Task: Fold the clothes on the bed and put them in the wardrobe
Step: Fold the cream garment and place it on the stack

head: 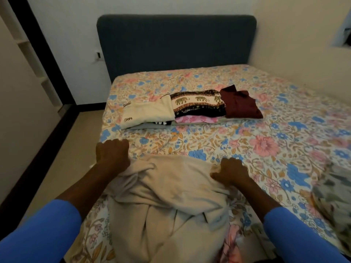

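Note:
A crumpled beige garment (171, 196) lies at the near edge of the bed (266, 141), which has a floral sheet. My left hand (112, 154) grips its far left corner, fingers curled under. My right hand (232, 171) grips its far right corner. Farther up the bed sit folded clothes: a cream piece (148, 112) on a dark and grey one, an elephant-print piece (197, 103) on a pink one (195, 119), and a maroon piece (241, 105).
A loose patterned grey-green garment (334, 198) lies at the bed's right edge. A dark blue headboard (176, 40) stands against the far wall. Bare floor (62, 158) runs along the bed's left side, beside a white panel with shelves (26, 59).

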`<state>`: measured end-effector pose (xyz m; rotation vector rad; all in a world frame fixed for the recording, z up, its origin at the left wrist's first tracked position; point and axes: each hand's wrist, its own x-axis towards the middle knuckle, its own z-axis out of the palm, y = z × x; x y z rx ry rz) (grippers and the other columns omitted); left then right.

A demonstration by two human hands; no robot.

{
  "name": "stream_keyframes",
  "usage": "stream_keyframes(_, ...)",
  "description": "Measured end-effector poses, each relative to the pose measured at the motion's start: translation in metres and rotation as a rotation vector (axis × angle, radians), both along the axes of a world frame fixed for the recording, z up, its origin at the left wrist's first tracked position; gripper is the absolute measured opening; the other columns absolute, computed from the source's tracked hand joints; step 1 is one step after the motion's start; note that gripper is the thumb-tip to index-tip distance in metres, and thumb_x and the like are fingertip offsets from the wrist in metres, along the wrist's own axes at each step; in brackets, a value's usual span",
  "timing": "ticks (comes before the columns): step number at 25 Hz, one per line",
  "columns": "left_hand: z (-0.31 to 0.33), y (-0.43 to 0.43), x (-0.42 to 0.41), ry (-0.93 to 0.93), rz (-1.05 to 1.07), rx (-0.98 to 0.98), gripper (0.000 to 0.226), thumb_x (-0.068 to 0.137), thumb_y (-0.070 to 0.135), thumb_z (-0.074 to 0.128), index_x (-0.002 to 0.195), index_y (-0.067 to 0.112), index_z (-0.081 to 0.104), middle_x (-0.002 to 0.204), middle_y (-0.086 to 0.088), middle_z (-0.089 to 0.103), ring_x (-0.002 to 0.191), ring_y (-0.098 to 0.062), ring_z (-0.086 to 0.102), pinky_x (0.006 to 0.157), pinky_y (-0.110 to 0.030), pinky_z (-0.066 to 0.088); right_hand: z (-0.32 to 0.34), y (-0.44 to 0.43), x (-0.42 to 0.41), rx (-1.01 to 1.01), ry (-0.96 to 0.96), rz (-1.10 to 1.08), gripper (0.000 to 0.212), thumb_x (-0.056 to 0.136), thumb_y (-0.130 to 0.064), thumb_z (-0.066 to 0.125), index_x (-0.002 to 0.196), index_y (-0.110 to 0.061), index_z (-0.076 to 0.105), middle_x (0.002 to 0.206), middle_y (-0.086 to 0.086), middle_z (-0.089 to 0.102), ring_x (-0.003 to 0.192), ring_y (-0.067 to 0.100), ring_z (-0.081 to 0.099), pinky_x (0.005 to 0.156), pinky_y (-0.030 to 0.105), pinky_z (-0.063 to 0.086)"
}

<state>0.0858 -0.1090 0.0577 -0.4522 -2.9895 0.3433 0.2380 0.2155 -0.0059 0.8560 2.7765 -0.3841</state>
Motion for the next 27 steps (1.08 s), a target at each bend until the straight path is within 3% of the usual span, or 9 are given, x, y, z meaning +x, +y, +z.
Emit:
stream_keyframes(3,-0.036,0.035,0.008,0.006,-0.288,0.104,0.065,0.086,0.045,0.066,0.146,0.031,0.045,0.153,-0.003,0.045,0.139,-0.028,0.043,0.115,-0.051,0.030,0.008,0.008,-0.012,-0.274,0.206,0.044,0.025,0.095,-0.023,0.067,0.116,-0.011,0.066,0.108,0.006,0.069,0.091,0.022,0.065,0.083,0.035,0.055)
stream_keyframes(7,-0.052,0.111,0.017,-0.519,-0.534,0.665,0.095,0.081,0.046,0.082,0.159,0.024,0.031,0.154,0.003,0.045,0.139,-0.015,0.044,0.116,-0.039,0.036,0.028,-0.005,-0.025,-0.889,0.690,0.203,0.008,0.102,-0.019,0.065,0.109,-0.015,0.065,0.091,0.004,0.069,0.081,0.020,0.065,0.074,0.035,0.054)
stream_keyframes(10,-0.034,0.159,0.002,-0.522,-0.586,0.665,0.033,0.093,0.044,0.072,0.107,0.014,0.073,0.096,-0.003,0.070,0.085,-0.015,0.063,0.079,-0.033,0.047,0.031,-0.010,-0.031,-1.003,0.922,0.049,0.033,0.093,-0.034,0.075,0.123,-0.026,0.063,0.120,0.004,0.066,0.110,0.025,0.065,0.087,0.041,0.057)
stream_keyframes(11,-0.025,0.169,-0.008,-0.454,-0.595,0.745,0.023,0.097,0.036,0.068,0.093,0.014,0.074,0.084,-0.002,0.068,0.075,-0.011,0.061,0.071,-0.029,0.044,0.029,-0.006,-0.030,-1.065,0.858,-0.069,0.056,0.086,-0.042,0.080,0.135,-0.030,0.055,0.128,0.004,0.061,0.115,0.025,0.063,0.089,0.044,0.057)
stream_keyframes(13,-0.001,0.173,-0.036,-0.323,-0.545,1.058,0.015,0.101,0.020,0.064,0.100,0.012,0.076,0.087,0.001,0.067,0.073,0.003,0.059,0.068,-0.019,0.043,0.019,0.001,-0.023,-1.287,0.526,-0.232,0.088,0.073,-0.041,0.086,0.146,-0.026,0.040,0.132,0.010,0.060,0.114,0.031,0.065,0.092,0.051,0.058)
stream_keyframes(15,0.019,0.167,-0.063,-0.266,-0.478,1.246,0.011,0.101,0.015,0.063,0.103,0.012,0.073,0.094,-0.003,0.067,0.077,0.008,0.059,0.073,-0.016,0.045,0.008,-0.001,-0.019,-1.406,0.259,-0.216,0.088,0.071,-0.031,0.087,0.144,-0.003,0.048,0.128,0.018,0.068,0.114,0.039,0.068,0.101,0.055,0.055)
stream_keyframes(20,-0.006,0.127,-0.084,-0.019,-0.008,0.538,0.044,0.096,0.033,0.064,0.135,0.015,0.058,0.135,-0.018,0.059,0.124,-0.040,0.056,0.101,-0.047,0.044,-0.004,-0.001,-0.041,-1.205,0.350,-0.289,0.047,0.080,-0.019,0.085,0.121,-0.003,0.068,0.112,0.017,0.074,0.107,0.038,0.068,0.098,0.050,0.055)
stream_keyframes(23,-0.027,0.126,-0.052,0.134,-0.239,0.371,0.070,0.083,0.018,0.071,0.147,0.022,0.042,0.150,-0.011,0.045,0.133,-0.035,0.047,0.107,-0.053,0.039,-0.009,0.000,-0.046,-0.987,0.394,-0.159,0.034,0.088,-0.002,0.074,0.121,-0.008,0.070,0.113,0.017,0.072,0.097,0.030,0.068,0.084,0.043,0.058)
stream_keyframes(27,-0.019,0.178,-0.018,-0.544,-0.811,0.357,0.070,0.082,0.000,0.066,0.145,0.026,0.049,0.143,-0.001,0.056,0.131,-0.019,0.051,0.102,-0.035,0.045,-0.008,-0.007,-0.046,-1.012,0.457,0.067,0.041,0.085,0.005,0.072,0.123,-0.008,0.069,0.113,0.012,0.073,0.105,0.026,0.069,0.093,0.041,0.059)
